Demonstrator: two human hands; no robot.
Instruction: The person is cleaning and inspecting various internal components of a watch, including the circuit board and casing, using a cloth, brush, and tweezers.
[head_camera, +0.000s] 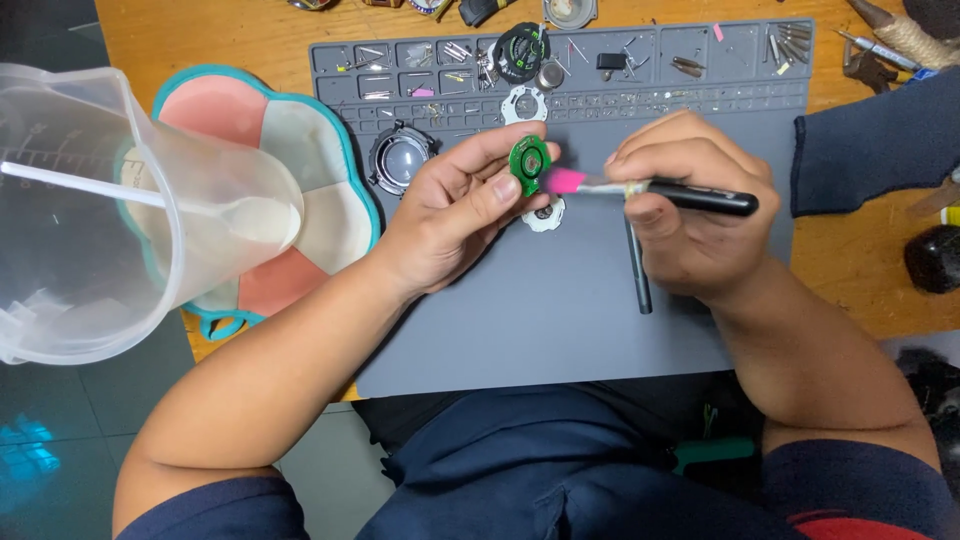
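My left hand (455, 205) pinches a small round green circuit board (529, 163) between thumb and fingers, held above the grey work mat (560, 320). My right hand (690, 210) grips a black-handled brush (690, 196) whose pink bristles (563, 181) touch the board's right edge. Below the board a white round watch part (546, 215) lies on the mat. A black watch case with a domed glass (400, 158) rests on the mat just left of my left hand.
A clear plastic jug with a white straw (110, 210) stands at the left over a flower-shaped teal, pink and cream pad (310, 150). Mat trays at the top hold several screws and small parts. A dark tool (638, 270) lies on the mat under my right hand.
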